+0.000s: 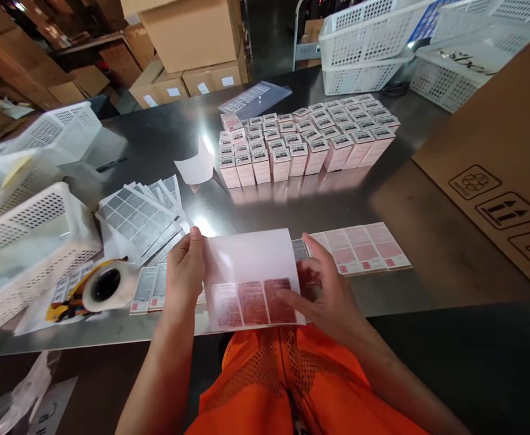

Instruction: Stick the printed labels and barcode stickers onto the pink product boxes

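Hands meet over the near edge of a steel counter (255,205), both gripping one glossy label sheet (251,266). The left hand (185,272) pinches the sheet's left edge, thumb on top and fingers curled underneath. The right hand (323,290) grasps the sheet from the right, its thumb pressed on the lower right corner where a row of three reddish labels (251,302) remains; the rest of the sheet above that row looks blank and shiny. Just beyond the right hand, flat on the counter, lies a pink label sheet (364,248) with its rows full. To the left of the left hand sits a roll of clear tape (106,285) on a printed paper, and just beyond that a fanned pile of grey label sheets (142,217). Further left, white plastic baskets (29,235) are stacked at a tilt. Well ahead of both hands, small pink boxes (305,142) stand upright in tight rows, each topped with a barcode label, and a curled scrap of backing paper (196,166) lies just left of them. More white baskets (364,48) sit at the far right, and a brown carton flap (500,151) leans in at the right hand's side. Orange mesh clothing (287,380) shows below the hands.
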### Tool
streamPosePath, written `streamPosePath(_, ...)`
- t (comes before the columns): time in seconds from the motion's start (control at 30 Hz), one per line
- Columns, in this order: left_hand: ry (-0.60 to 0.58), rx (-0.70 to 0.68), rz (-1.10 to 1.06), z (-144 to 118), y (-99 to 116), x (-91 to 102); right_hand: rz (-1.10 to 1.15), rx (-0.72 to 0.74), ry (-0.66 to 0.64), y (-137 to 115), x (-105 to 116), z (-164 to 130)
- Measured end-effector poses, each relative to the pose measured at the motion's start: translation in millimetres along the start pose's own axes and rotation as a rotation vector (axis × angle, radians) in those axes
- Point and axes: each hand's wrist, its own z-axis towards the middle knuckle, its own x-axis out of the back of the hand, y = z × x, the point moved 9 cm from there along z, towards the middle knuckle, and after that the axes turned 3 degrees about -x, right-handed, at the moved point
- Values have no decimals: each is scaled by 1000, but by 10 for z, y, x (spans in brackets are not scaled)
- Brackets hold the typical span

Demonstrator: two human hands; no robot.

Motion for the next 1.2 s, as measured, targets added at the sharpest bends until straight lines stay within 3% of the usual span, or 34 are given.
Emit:
streamPosePath(0.07, -8, -69, 2, 54, 9, 15, 130, -46, -150, 66, -130, 5)
streamPosePath(0.1, 13, -185, 39, 52, 107, 52, 152, -34, -161, 58, -135, 23)
streamPosePath(0.17, 15, -558, 131, -77, 450, 99, 138, 17, -101, 2, -62, 80)
streamPosePath(0.23, -158, -925, 187, -342, 748, 24, 142, 48, -33, -66, 24, 126)
streamPosePath(0.27, -311, -1036, 201, -470, 817, -47, 162, 46, -11, -90, 57, 141)
streamPosePath(0.33, -547, -1129, 239, -645, 858, -148, 202, 27, 12, -132, 99, 152)
streamPosePath(0.4, -595, -1139, 265, -691, 877, -176, 198, 39, 44, -204, 152, 141)
streamPosePath(0.73, -384, -1190, 167, -661, 1211, -195, -237, 387, 237, -911, 516, -64)
streamPosePath(0.8, -334, -1084, 93, -622, 1242, -167, -323, 432, 326, -1056, 614, -133)
streamPosePath(0.93, -278, -664, -169, -562, 1195, -101, -405, 499, 513, -1320, 853, -310)
streamPosePath(1.03, -217, -491, -331, -645, 1236, 8, -210, 480, 386, -1391, 929, -336)
streamPosePath(1.13, -218, -439, -369, -716, 1309, 86, 30, 362, 197, -1335, 906, -306)
streamPosePath(1.2, -243, -412, -341, -714, 1307, 79, 115, 268, 188, -1239, 904, -292)
